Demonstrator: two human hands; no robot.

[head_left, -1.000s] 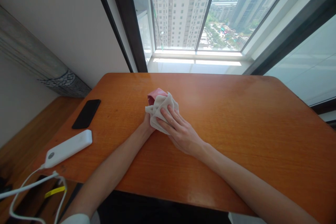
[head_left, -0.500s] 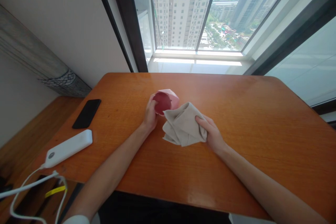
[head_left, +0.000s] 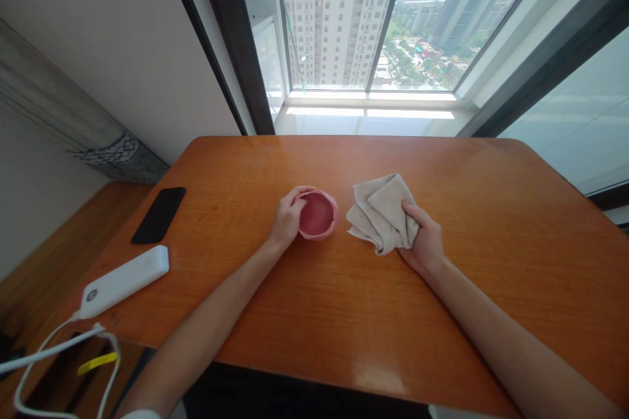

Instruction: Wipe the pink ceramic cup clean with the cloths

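A small pink bowl (head_left: pixel 318 216) faces up toward me near the middle of the table, its round inside showing. My left hand (head_left: pixel 286 217) grips its left rim, thumb inside and fingers around the outer wall, which they partly hide. To the right, my right hand (head_left: pixel 425 236) pinches a folded beige cloth (head_left: pixel 383 213) by its right edge, thumb on top. The cloth's loose layers hang toward the left, a short gap away from the bowl. Whether the bowl rests on the table I cannot tell.
The brown wooden table (head_left: pixel 246 177) reaches back to a window (head_left: pixel 368 33). At its left lie a black phone (head_left: pixel 158 215) and a white power bank (head_left: pixel 125 281) with white cables (head_left: pixel 54 350) running off the near left edge. A grey curtain (head_left: pixel 73 98) hangs at far left.
The bowl has turned from tilted on its side to mouth up and come slightly nearer. My right hand has carried the cloth away to the right, leaving a gap between cloth and bowl.
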